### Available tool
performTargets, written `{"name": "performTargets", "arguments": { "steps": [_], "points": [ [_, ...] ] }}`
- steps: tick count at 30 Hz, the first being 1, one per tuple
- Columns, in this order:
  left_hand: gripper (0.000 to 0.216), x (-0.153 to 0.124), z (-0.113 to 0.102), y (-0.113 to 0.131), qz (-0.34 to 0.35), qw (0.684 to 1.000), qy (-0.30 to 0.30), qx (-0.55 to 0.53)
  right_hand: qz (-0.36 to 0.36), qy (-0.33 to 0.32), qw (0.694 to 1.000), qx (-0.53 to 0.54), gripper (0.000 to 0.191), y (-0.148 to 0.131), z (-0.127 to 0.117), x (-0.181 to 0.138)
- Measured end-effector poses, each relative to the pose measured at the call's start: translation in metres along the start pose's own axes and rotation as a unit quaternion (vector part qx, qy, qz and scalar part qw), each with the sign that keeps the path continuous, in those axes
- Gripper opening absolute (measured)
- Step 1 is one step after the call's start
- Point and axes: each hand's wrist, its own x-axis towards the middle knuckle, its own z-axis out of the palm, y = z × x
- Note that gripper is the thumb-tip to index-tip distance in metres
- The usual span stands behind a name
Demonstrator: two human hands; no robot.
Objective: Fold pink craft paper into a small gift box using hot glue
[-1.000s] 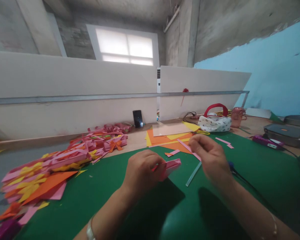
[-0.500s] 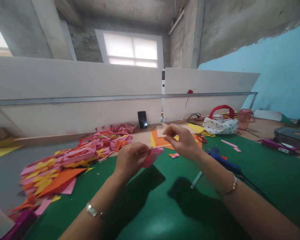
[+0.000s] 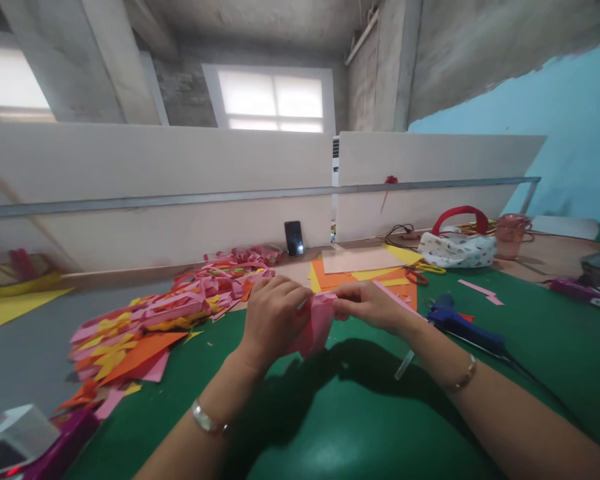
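Above the green mat (image 3: 360, 427), a folded piece of pink paper (image 3: 321, 323) is between my two hands. My left hand (image 3: 277, 317) is closed on its left side, with the thumb partly hidden. My right hand (image 3: 367, 303) pinches the paper's upper right edge between thumb and fingers. A narrow pink strip (image 3: 394, 297) shows behind my right hand and wrist; whether the hand holds it I cannot tell. To the right of my right wrist lies a blue glue gun (image 3: 467, 327) with a cord. A clear glue stick (image 3: 405, 365) shows below that forearm.
On the left lies a heap of pink, orange and yellow paper pieces (image 3: 180, 307). Orange sheets (image 3: 325, 277) and scissors (image 3: 420, 272) are behind my hands. A phone (image 3: 294, 239) leans on the white board. A fabric basket (image 3: 457, 250) and pink jar (image 3: 511, 237) stand back right.
My right hand has come down and left to meet the pink paper, which now hangs more upright. A pink strip has appeared by my right wrist. The view has shifted slightly left.
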Motion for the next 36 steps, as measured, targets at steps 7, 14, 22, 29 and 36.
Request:
{"name": "performTargets", "arguments": {
  "steps": [7, 14, 22, 29, 36],
  "points": [
    [0.022, 0.003, -0.009, 0.006, 0.061, 0.995, 0.019, 0.073, 0.004, -0.064, 0.997, -0.03, 0.03, -0.001, 0.002, -0.002],
    [0.013, 0.003, -0.009, 0.005, 0.004, 1.0, -0.017, -0.016, 0.001, -0.042, 0.998, 0.04, 0.027, 0.002, -0.004, -0.002],
    [0.055, 0.007, -0.004, -0.013, -0.342, 0.876, 0.054, -0.337, 0.061, 0.124, 0.962, 0.234, 0.032, 0.024, -0.019, 0.009],
    [0.02, -0.005, 0.022, -0.019, -0.438, 0.773, -0.128, -0.44, 0.064, 0.091, 0.971, 0.212, 0.029, 0.025, -0.01, 0.007],
    [0.01, -0.006, 0.02, -0.013, -0.42, 0.781, -0.186, -0.423, 0.022, 0.135, 0.988, 0.07, 0.031, 0.022, -0.01, 0.009]
  ]
}}
